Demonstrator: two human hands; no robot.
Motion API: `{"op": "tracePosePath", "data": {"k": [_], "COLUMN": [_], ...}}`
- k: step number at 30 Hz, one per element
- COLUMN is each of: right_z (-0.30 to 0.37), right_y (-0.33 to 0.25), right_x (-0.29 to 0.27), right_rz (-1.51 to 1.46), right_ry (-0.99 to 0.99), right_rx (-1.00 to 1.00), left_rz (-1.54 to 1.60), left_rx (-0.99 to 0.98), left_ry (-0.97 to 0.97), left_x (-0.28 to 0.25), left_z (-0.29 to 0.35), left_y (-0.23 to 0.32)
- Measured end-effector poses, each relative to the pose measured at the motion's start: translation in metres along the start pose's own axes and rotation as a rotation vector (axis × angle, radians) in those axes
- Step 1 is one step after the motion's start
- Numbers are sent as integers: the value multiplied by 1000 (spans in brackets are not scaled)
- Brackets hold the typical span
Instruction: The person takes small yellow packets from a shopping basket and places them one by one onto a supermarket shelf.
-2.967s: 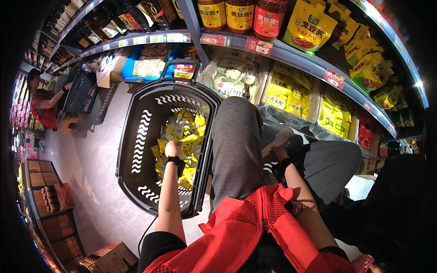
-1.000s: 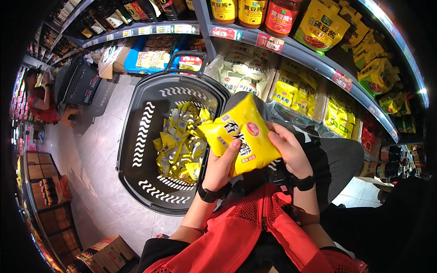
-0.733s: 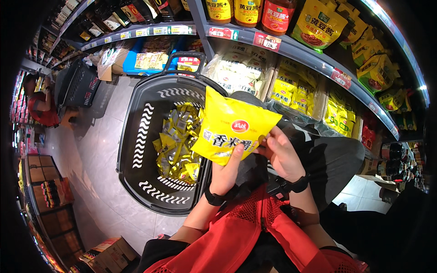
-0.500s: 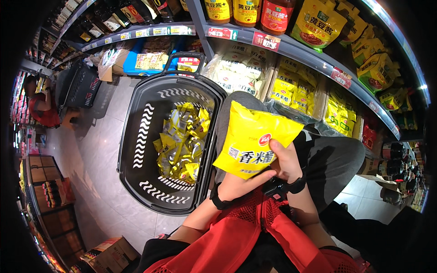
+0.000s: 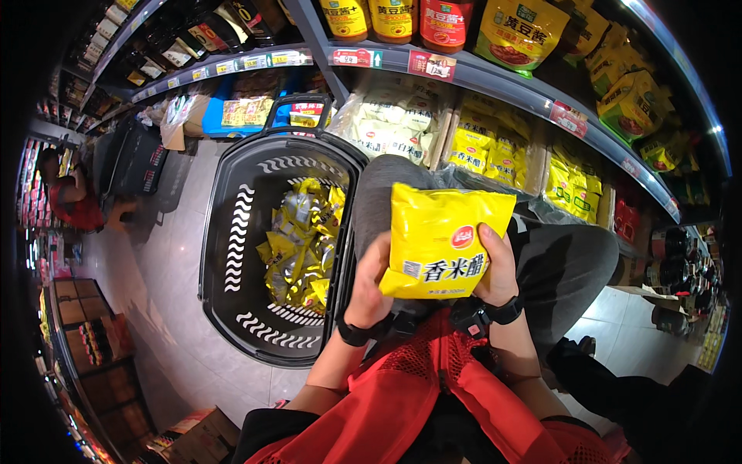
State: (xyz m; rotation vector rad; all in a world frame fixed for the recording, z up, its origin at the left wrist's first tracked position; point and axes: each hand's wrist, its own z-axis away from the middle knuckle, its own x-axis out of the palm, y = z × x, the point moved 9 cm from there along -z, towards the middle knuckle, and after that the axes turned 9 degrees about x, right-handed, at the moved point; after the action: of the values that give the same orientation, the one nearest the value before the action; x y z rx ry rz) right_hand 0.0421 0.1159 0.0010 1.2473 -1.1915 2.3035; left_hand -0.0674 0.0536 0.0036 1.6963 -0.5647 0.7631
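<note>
A plump yellow pouch (image 5: 444, 240) with a red oval mark and dark lettering is held upright above my lap. My right hand (image 5: 498, 267) grips its right side, thumb across the front and the fingers hidden behind. On the opposite side, my left hand (image 5: 369, 286) holds the lower left edge, its fingers partly behind the pouch. Beside my left knee stands a black shopping basket (image 5: 232, 325) with wavy slots, and a heap of yellow and silver pouches (image 5: 301, 243) lies in it.
Ahead, open boxes of white pouches (image 5: 390, 127) and yellow pouches (image 5: 495, 147) sit below a shelf (image 5: 495, 77) of sauce bottles and bags. Another black basket (image 5: 127, 166) and a person in red (image 5: 73, 193) are at the far left. A cardboard box (image 5: 197, 441) is at the lower left.
My left hand has shifted from under the pouch to its left side. The pouch has turned more level and squarer to view. The person at the left has moved slightly.
</note>
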Motion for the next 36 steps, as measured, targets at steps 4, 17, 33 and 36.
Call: {"op": "tracePosePath", "data": {"k": [4, 17, 33, 36], "right_z": [-3, -19, -161, -184], "right_y": [-11, -8, -142, -160], "right_x": [-13, -88, -356, -374], "right_rz": [111, -91, 384, 572], "right_ry": [132, 182, 1001, 1135], "right_rx": [31, 216, -367, -210], "left_rz": [-194, -504, -744, -804], "left_rx": [-201, -222, -390, -362], "left_ry": [-21, -86, -351, -390], "left_x": [4, 18, 14, 23], "left_z": [-11, -61, -61, -68], "left_y": [-14, -66, -112, -111]}}
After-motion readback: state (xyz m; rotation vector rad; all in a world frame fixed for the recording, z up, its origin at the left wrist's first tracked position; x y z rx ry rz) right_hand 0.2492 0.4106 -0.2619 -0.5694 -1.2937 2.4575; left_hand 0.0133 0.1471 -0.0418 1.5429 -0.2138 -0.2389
